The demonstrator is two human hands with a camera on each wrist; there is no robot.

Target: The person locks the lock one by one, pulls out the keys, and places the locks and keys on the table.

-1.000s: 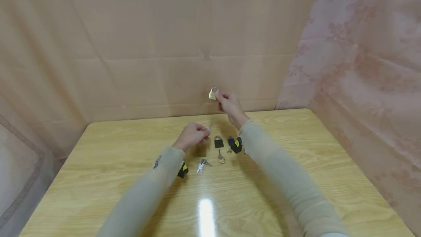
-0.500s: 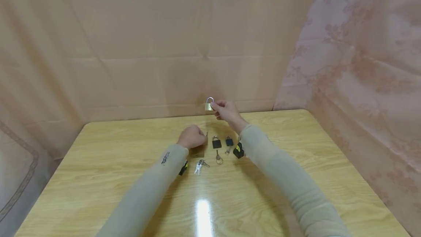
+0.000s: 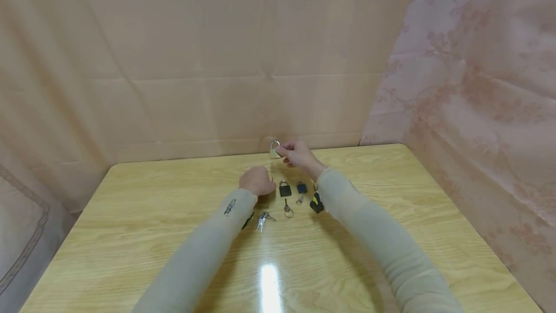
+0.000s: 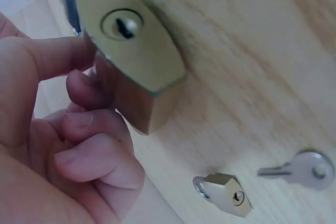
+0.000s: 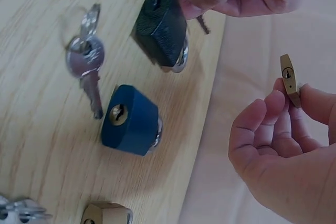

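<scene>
My right hand [image 3: 299, 156] pinches a brass padlock [image 3: 275, 152] by its body between thumb and fingers, shackle upward, near the table's far edge. In the right wrist view its keyhole face points to the camera. My left hand [image 3: 257, 181] is low over the table, back of the hand up, pinching a key [image 5: 203, 24] whose toothed blade pokes out of the fingers. Beside that hand lies a black padlock [image 3: 284, 189]. A large brass padlock [image 4: 131, 35] lies close under the left wrist. The left hand's grip is hidden in the left wrist view.
A blue padlock [image 3: 301, 187] lies right of the black one. Nearer me are a ringed key [image 3: 288, 210] and a bunch of keys [image 3: 262, 220]. The left wrist view adds a small brass padlock [image 4: 226, 193] and a loose key [image 4: 304, 170]. Cloth hangs behind the table [image 3: 173, 250].
My right hand has lowered the brass padlock toward the table's far edge. The left hand has turned over, back upward, and dropped slightly. The padlocks and keys on the table look unmoved.
</scene>
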